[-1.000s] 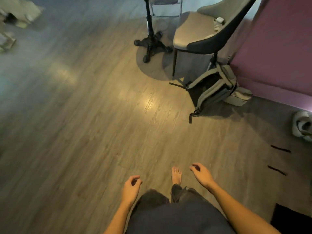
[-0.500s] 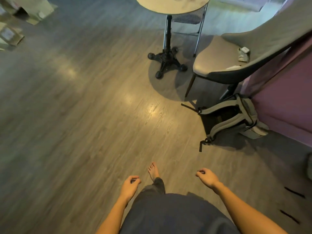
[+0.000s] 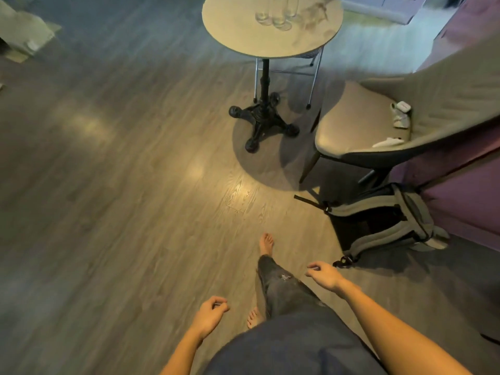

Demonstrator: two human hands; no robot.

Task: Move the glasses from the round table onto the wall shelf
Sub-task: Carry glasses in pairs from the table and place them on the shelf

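A round table on a black pedestal stands at the top centre. Clear glasses are grouped on its far right part, cut off by the frame's top edge. My left hand hangs low at the bottom centre, fingers loosely curled, holding nothing. My right hand is a little higher and to the right, also loosely curled and holding nothing. Both hands are far from the table. The wall shelf is out of view.
A grey chair with small white items on its seat stands right of the table. A grey backpack lies on the wooden floor beneath it. A purple wall runs along the right. Cardboard boxes lie at top left.
The view has moved forward and tilted up: the table top and glasses have come into sight, and the chair and backpack have shifted down and right. My hands swing with my steps.
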